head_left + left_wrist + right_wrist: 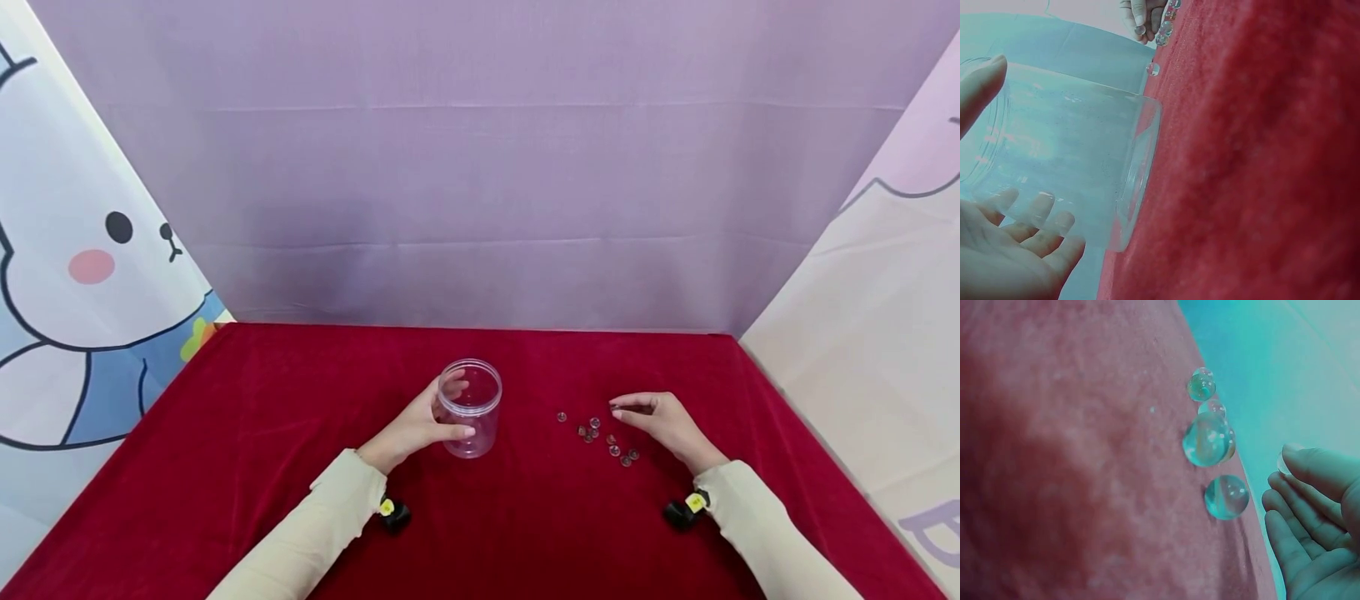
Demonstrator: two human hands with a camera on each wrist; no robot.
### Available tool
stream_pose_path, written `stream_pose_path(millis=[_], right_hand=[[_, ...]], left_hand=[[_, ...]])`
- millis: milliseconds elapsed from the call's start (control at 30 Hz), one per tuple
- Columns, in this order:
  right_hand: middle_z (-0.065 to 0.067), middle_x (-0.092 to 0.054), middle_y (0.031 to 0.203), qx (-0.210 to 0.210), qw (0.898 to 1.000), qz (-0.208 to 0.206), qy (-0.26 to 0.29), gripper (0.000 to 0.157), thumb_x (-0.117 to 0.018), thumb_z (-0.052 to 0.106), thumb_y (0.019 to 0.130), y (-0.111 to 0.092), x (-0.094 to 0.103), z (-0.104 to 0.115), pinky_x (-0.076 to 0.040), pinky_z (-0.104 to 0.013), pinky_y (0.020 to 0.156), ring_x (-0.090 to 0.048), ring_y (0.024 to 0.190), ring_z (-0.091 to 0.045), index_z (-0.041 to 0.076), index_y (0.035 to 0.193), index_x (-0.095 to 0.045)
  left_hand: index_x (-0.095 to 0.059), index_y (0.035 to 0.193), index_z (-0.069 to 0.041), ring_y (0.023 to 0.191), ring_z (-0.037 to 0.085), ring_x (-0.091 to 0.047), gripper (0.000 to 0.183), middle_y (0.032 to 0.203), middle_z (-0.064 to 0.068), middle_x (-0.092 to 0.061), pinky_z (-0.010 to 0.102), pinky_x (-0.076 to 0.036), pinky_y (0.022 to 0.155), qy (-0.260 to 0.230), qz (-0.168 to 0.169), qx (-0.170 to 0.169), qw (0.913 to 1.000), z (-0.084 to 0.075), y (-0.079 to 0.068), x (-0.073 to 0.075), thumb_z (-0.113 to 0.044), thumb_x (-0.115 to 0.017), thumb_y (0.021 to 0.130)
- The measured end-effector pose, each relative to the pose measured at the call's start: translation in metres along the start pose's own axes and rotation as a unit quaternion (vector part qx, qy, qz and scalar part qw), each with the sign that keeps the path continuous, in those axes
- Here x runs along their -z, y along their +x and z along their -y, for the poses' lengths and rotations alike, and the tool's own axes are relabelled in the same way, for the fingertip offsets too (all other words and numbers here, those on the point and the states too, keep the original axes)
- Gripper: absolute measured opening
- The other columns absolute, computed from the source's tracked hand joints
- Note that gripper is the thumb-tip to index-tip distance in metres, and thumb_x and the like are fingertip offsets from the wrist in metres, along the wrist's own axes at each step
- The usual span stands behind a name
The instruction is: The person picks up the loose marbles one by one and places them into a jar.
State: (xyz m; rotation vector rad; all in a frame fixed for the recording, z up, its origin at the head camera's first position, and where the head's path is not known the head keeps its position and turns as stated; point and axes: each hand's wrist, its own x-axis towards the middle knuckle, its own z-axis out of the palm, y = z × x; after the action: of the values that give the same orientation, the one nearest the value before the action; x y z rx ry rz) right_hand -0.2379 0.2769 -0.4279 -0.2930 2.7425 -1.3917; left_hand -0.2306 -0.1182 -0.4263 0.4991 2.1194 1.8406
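Observation:
A clear plastic jar (472, 429) with no lid stands upright on the red cloth, and nothing shows inside it. My left hand (416, 425) holds it from the left side, the thumb near the rim and the fingers around the back. To the right, my right hand (671, 425) pinches a clear glass marble (1282, 464) between thumb and fingertips, raised above the cloth. Several more marbles (594, 422) lie scattered on the cloth just left of and below that hand. In the right wrist view two marbles (1227, 497) look largest, with coloured swirls inside.
Red velvety cloth (517, 533) covers the table. A plain lilac curtain (480, 167) hangs behind its far edge. Cartoon-printed panels stand at the left (90, 183) and right (885, 333). Each wrist carries a small black camera, the left (396, 517) and right (678, 515).

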Motion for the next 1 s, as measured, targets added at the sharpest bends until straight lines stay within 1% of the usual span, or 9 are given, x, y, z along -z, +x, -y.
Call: stream_pose_path(millis=[133, 200, 333, 567, 800, 1000], right_hand=[[-0.012, -0.068, 0.11, -0.001, 1.0, -0.003, -0.005, 0.033, -0.071, 0.022, 0.085, -0.001, 0.001, 0.002, -0.049, -0.022, 0.067, -0.058, 0.087, -0.009, 0.003, 0.112, -0.069], [-0.011, -0.068, 0.11, 0.004, 1.0, -0.008, -0.002, 0.034, -0.071, 0.023, 0.085, -0.001, 0.001, -0.001, -0.049, -0.021, 0.068, -0.059, 0.087, -0.006, 0.004, 0.112, -0.069], [-0.011, -0.068, 0.109, 0.015, 1.0, -0.018, 0.004, 0.034, -0.071, 0.023, 0.085, -0.003, 0.002, 0.0, -0.05, -0.02, 0.07, -0.059, 0.087, -0.002, 0.003, 0.112, -0.069], [-0.011, -0.068, 0.111, 0.017, 1.0, -0.019, -0.003, 0.036, -0.071, 0.026, 0.085, -0.004, 0.004, 0.004, -0.05, -0.02, 0.071, -0.059, 0.088, -0.003, 0.003, 0.113, -0.068], [-0.011, -0.067, 0.112, 0.014, 1.0, -0.015, 0.011, 0.037, -0.071, 0.028, 0.084, -0.001, 0.003, 0.009, -0.051, -0.021, 0.072, -0.06, 0.09, -0.006, 0.005, 0.113, -0.069], [-0.012, -0.067, 0.111, 0.031, 0.999, -0.009, 0.021, 0.039, -0.07, 0.028, 0.085, -0.001, 0.0, 0.018, -0.051, -0.022, 0.073, -0.061, 0.09, -0.006, 0.001, 0.114, -0.067]], left_hand=[[-0.025, 0.147, -0.013, 0.131, 0.036, -0.035, 0.083, 0.147, 0.014, -0.034, 0.046, -0.041, 0.101, -0.003, -0.001, -0.002, 1.0, 0.001, 0.001, -0.001, -0.011, -0.074, 0.08], [-0.025, 0.146, -0.013, 0.132, 0.036, -0.035, 0.082, 0.147, 0.015, -0.034, 0.047, -0.039, 0.102, -0.003, 0.0, -0.005, 1.0, 0.002, 0.002, -0.002, -0.011, -0.074, 0.08], [-0.026, 0.146, -0.012, 0.132, 0.036, -0.034, 0.082, 0.147, 0.016, -0.034, 0.047, -0.038, 0.103, -0.004, 0.002, -0.007, 1.0, 0.004, 0.003, -0.003, -0.01, -0.074, 0.08], [-0.025, 0.147, -0.013, 0.132, 0.035, -0.035, 0.083, 0.148, 0.014, -0.033, 0.046, -0.041, 0.1, -0.002, 0.003, -0.001, 1.0, 0.002, 0.001, -0.002, -0.011, -0.074, 0.08], [-0.025, 0.147, -0.014, 0.131, 0.035, -0.036, 0.081, 0.148, 0.013, -0.033, 0.047, -0.042, 0.1, 0.0, 0.003, -0.001, 1.0, 0.0, 0.0, 0.0, -0.01, -0.073, 0.081], [-0.026, 0.146, -0.013, 0.131, 0.034, -0.037, 0.081, 0.148, 0.012, -0.034, 0.046, -0.041, 0.101, 0.001, 0.001, 0.006, 1.0, 0.0, 0.001, 0.001, -0.008, -0.072, 0.081]])
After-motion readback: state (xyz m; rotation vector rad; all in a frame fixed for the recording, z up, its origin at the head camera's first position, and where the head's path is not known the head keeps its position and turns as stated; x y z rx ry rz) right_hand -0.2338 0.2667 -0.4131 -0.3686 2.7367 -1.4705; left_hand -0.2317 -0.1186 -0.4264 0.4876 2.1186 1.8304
